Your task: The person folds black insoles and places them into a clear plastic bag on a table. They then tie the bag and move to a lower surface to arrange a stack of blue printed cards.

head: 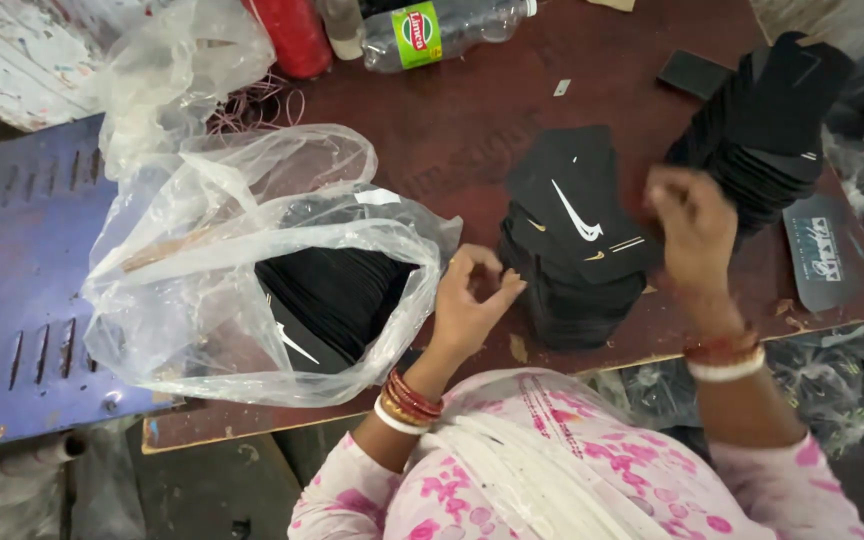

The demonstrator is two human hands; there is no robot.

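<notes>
A stack of black cards [574, 250] with a white mark on the top one stands on the dark red table [472, 130]. My left hand [472, 300] hovers just left of the stack, fingers curled and apart, holding nothing I can see. My right hand [690, 225] is raised at the stack's right edge, fingers closed; it is blurred and whether it pinches a card is unclear. A second, leaning stack of black cards [767, 120] rises behind it. A clear plastic bag [252, 270] with more black cards inside lies open to the left.
A red bottle [297, 35] and a clear plastic bottle with a green label [432, 30] lie at the table's far edge. A blue slotted metal surface [12, 260] is at the left. Loose dark cards [822, 255] lie at the right, and plastic bags sit below the table.
</notes>
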